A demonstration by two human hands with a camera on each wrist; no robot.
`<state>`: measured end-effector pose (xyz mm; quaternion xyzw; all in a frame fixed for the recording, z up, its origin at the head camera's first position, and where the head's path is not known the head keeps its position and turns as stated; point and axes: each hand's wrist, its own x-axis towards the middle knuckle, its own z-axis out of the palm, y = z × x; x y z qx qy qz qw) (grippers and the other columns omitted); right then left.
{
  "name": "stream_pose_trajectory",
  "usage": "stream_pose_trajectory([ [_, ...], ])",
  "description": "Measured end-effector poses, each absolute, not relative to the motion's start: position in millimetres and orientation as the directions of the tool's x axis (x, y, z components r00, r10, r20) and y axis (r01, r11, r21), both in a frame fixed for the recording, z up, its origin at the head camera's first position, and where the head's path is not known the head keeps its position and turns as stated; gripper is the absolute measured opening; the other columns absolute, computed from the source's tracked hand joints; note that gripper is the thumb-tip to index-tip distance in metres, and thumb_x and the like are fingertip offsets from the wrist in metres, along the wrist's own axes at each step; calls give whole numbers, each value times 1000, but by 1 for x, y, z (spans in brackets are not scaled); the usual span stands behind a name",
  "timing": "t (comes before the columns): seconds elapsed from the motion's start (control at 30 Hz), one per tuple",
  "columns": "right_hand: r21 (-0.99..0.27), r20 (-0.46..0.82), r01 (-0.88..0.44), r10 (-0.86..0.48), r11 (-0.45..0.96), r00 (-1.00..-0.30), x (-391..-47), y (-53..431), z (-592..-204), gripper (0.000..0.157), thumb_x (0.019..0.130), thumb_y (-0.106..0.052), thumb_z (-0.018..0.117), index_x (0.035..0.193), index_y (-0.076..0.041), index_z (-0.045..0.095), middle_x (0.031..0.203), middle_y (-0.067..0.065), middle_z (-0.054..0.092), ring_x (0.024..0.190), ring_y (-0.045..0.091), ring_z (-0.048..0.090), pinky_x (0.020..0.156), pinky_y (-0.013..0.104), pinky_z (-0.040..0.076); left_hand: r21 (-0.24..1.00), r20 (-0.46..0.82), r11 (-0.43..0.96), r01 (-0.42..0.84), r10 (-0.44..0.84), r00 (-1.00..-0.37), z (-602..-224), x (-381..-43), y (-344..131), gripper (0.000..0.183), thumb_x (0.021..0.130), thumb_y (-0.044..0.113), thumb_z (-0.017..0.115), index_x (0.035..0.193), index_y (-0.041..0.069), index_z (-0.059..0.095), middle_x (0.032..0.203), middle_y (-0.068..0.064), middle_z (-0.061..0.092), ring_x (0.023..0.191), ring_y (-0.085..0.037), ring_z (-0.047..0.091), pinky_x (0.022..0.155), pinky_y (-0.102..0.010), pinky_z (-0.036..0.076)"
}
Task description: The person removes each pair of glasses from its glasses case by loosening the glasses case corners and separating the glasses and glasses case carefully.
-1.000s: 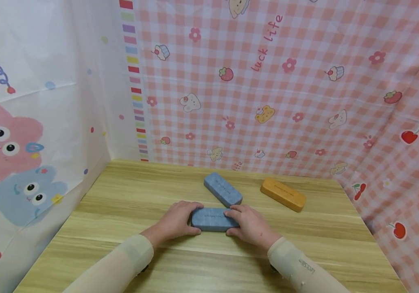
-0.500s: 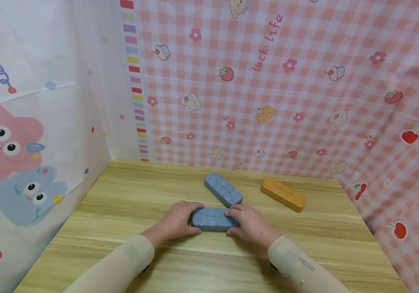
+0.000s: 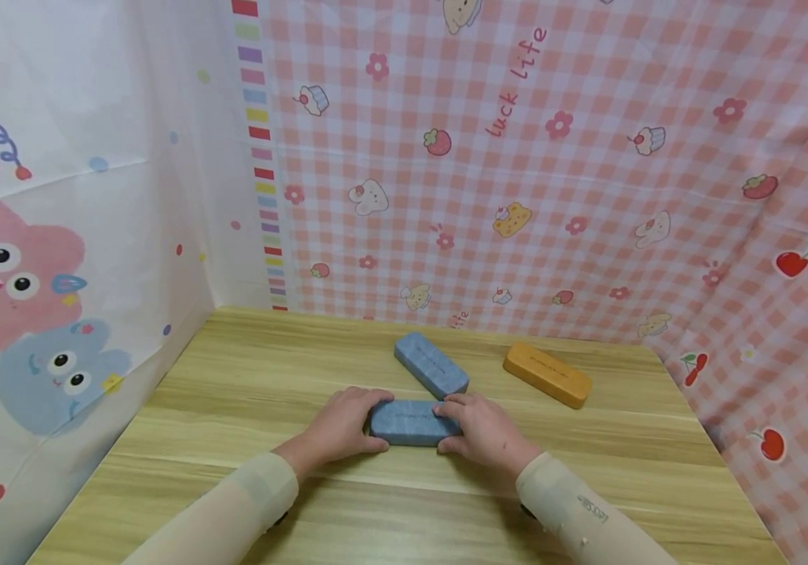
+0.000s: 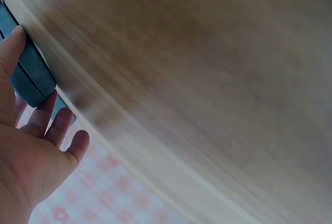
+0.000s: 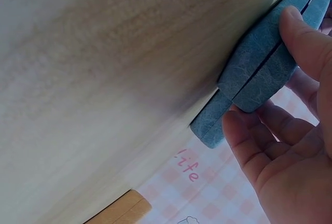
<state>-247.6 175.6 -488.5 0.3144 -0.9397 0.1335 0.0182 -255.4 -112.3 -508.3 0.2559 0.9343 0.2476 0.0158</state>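
A blue glasses case (image 3: pixel 413 424) lies lengthwise across the table in front of me, its lid seam showing as a thin dark line in the right wrist view. My left hand (image 3: pixel 339 424) grips its left end, thumb on the near side and fingers at the far side. At the right end, my right hand (image 3: pixel 485 434) holds it the same way, with the index finger over the top edge. Just behind it a second blue glasses case (image 3: pixel 431 366) lies at a slant, its near corner close to the right fingers. Both cases look closed.
An orange glasses case (image 3: pixel 547 375) lies slanted at the back right of the wooden table (image 3: pixel 249 353). Behind the table hangs a pink checked cloth (image 3: pixel 474 180), and a white printed cloth (image 3: pixel 93 259) hangs on the left.
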Motion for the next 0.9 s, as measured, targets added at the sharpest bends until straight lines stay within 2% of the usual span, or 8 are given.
stream_pose_trajectory([
  [0.9, -232, 58, -616, -621, 753, -782, -250, 174, -481, 50, 96, -30, 82, 139, -7, 70, 139, 17, 71, 127, 36, 68, 107, 52, 56, 480, 93, 757, 443, 459, -884, -510, -256, -111, 76, 81, 36, 95, 146, 14, 64, 145, -8, 69, 136, -36, 61, 118, -58, 42],
])
